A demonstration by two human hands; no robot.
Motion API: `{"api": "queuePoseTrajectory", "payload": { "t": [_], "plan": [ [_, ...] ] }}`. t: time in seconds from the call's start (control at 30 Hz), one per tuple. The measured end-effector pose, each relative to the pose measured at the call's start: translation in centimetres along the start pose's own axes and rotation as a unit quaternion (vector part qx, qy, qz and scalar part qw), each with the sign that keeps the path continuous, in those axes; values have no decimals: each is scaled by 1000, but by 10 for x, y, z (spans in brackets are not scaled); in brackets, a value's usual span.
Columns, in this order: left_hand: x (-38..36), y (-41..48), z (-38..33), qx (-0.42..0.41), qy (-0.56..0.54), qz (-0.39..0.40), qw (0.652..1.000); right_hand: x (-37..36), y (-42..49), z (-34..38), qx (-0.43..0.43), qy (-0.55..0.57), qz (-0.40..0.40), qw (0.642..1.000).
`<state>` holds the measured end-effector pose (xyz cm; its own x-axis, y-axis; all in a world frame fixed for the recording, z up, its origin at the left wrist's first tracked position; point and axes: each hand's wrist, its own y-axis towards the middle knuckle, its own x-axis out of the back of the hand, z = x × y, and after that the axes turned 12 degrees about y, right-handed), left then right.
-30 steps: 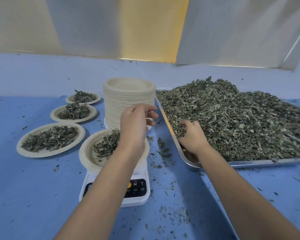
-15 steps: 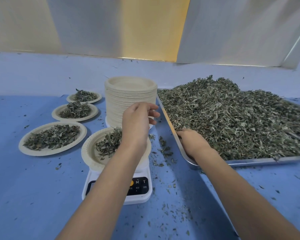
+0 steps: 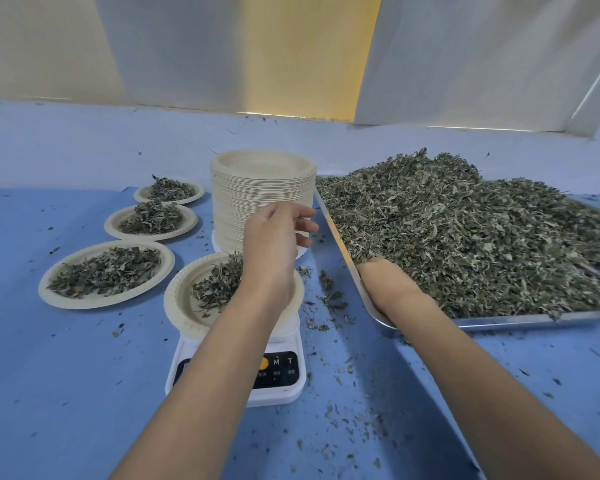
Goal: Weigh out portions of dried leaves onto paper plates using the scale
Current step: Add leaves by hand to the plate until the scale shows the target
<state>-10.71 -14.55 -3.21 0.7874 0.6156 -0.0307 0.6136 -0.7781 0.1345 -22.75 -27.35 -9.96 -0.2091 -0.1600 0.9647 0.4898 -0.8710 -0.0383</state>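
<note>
Hovering over the plate [image 3: 179,303] on the scale [image 3: 278,389], the left hand [image 3: 271,247] held its fingers [image 3: 303,226] loosely bent and slightly apart, gripping nothing visible. The right hand [image 3: 385,282] lay sunk in the leaves [image 3: 465,237] at the tray's [image 3: 534,318] near corner, and I could not tell how its fingers lay. A second earlier those fingers had shown on top of the leaves; the left hand had barely moved.

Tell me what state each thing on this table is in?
Plate on scale: partly filled with leaves.
Scale: loaded, display hidden by forearm.
Three side plates: filled.
Plate stack: empty.
Tray: heaped with leaves.
Left hand: over scale plate, fingers loosely curled, nothing visibly held.
Right hand: fingers buried in tray's leaves.
</note>
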Motion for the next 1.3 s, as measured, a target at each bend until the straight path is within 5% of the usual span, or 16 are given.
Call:
{"api": "queuePoseTrajectory", "payload": {
  "t": [0.27,0.4,0.63,0.87,1.1,1.2,1.3],
  "plan": [
    [-1,0,2,-4,4,2,1000,3,-3,1,-8,15,-92,996],
    [1,2,4,-3,6,-1,1000,5,0,-8,-15,156,-167,974],
    [3,7,6,4,12,-9,1000,13,-7,-18,-56,435,-250,863],
    [11,13,2,10,2,-44,999,24,-18,0,-57,678,-197,706],
    [39,20,-3,35,-23,-72,996,47,-26,57,72,775,-101,619],
    [56,23,-5,35,-12,-84,996,47,-31,87,132,755,-46,641],
    [68,25,-2,38,-7,-73,997,43,-36,111,178,658,-34,731]
  ]
}}
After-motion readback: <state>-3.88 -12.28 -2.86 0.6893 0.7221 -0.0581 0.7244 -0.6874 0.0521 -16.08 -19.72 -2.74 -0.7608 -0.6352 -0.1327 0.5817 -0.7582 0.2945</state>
